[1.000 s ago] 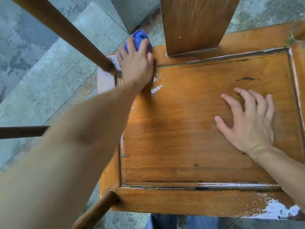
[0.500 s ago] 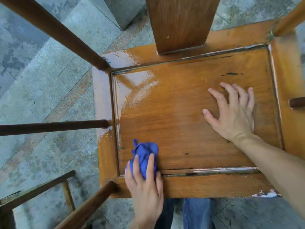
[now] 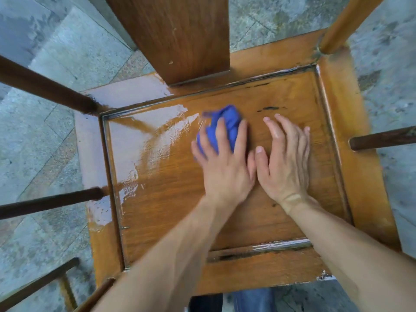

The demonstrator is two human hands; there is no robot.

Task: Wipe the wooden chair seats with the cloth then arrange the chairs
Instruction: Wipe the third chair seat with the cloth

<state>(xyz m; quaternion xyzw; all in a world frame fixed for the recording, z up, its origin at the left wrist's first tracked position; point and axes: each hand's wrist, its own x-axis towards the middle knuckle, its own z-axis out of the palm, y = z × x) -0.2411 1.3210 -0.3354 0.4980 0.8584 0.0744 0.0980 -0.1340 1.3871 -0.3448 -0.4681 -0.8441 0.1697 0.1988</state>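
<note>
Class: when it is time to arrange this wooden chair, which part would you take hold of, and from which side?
Probably the wooden chair's side armrest rails, one from each side: they are round bars that fingers can wrap, while the flat back slat offers less grip.

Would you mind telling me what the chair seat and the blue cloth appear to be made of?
Chair seat: looks like varnished wood, with visible grain, glossy wet streaks and worn edges. Blue cloth: probably soft fabric, bunched and creased under the left hand.
</note>
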